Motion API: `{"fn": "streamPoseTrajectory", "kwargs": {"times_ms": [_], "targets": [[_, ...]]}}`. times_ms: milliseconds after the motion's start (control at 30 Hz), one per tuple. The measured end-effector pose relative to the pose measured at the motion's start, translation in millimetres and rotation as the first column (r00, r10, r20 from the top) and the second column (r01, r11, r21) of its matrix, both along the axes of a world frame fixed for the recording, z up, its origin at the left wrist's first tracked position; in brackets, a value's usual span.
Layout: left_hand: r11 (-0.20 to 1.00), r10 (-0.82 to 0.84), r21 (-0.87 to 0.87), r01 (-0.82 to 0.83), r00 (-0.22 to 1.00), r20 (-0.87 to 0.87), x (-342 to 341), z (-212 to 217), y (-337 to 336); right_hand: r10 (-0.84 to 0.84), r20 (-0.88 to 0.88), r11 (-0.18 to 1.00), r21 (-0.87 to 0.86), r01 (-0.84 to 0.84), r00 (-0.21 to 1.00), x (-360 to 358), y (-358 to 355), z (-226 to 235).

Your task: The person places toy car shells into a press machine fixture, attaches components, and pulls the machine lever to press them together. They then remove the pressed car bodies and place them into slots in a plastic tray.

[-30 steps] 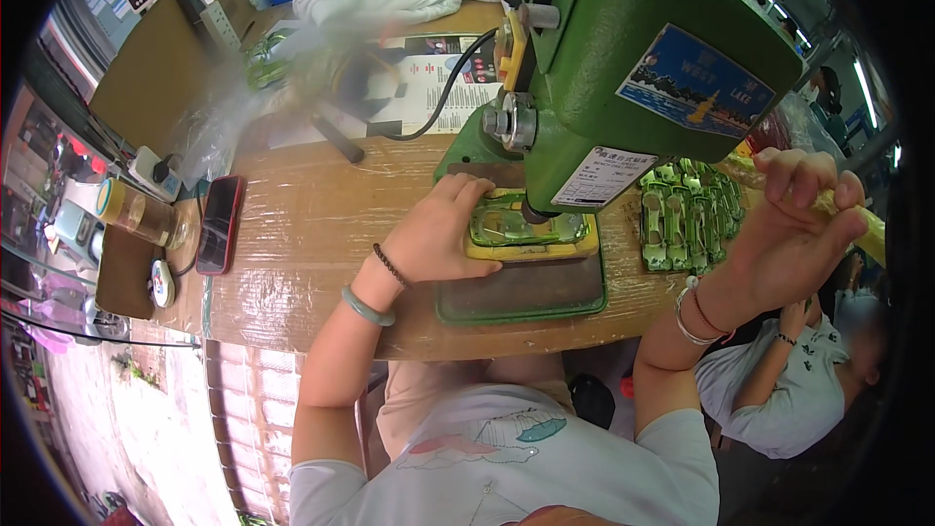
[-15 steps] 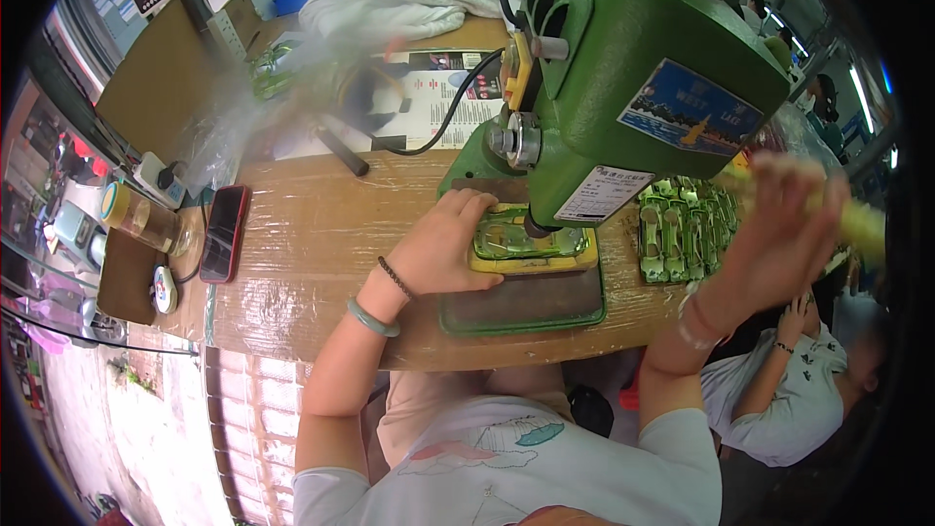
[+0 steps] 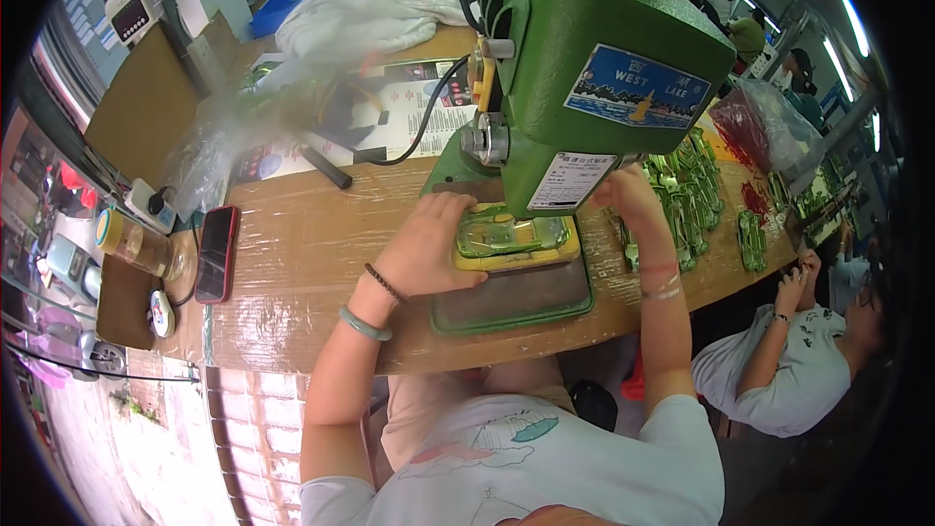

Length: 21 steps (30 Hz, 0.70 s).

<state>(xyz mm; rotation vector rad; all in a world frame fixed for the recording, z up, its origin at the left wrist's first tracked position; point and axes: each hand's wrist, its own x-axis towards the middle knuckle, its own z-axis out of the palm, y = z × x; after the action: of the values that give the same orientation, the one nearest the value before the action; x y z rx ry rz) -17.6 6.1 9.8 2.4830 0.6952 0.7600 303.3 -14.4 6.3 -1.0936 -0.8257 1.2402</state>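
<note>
Step in hand: we judge that we are steadying a piece for work under the bench press [image 3: 623, 68], whose green head overhangs the far right end of the piece.
Green part: it lies in the yellow holder [image 3: 521, 262], on the base plate [image 3: 516, 307] of the press; the clear green part [image 3: 502, 237] sits within the holder's raised edges.
Left hand: our left hand [image 3: 421, 245] grips the left end of the holder, fingers bent over the far side and thumb along the near side.
Right hand: our right hand [image 3: 628, 197] is raised beside the press head, which hides part of it; we cannot tell whether its fingers are closed on anything.
Working tip: the press head covers it, so we cannot see whether it touches the green part.
Pile to the right: many similar green pieces [image 3: 690, 200] lie on the table [image 3: 312, 244], just beyond our right hand.
Next move calls for: in our judgement, a firm left hold, the green part kept seated, and our left fingers kept clear of the space beneath the head.
</note>
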Motion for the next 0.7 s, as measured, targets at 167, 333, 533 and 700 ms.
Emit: {"fn": "streamPoseTrajectory", "kwargs": {"times_ms": [167, 333, 533, 700], "targets": [[0.999, 0.031, -0.006, -0.031, 0.999, -0.004, -2.3, 0.9, -1.5, 0.034, 0.928, 0.997, -0.005, -0.078, 0.372, -66.4, -52.9, 31.0], [1.0, -0.009, -0.009, 0.009, 1.0, -0.002, 8.2, 2.7, -0.1, -0.148, 0.877, 0.986, 0.166, 0.001, 0.457, -50.6, -47.5, 28.8], [0.999, -0.027, 0.018, 0.027, 1.0, 0.006, -0.7, -2.4, -3.7, -0.277, 0.61, 0.958, 0.119, 0.26, 0.742, 8.7, -85.1, 55.8], [0.999, 0.023, -0.044, -0.025, 0.999, -0.038, 6.7, 4.8, -9.0, -0.654, 0.546, 0.684, 0.131, 0.718, 0.523, 125.8, -167.1, 13.9]]}}
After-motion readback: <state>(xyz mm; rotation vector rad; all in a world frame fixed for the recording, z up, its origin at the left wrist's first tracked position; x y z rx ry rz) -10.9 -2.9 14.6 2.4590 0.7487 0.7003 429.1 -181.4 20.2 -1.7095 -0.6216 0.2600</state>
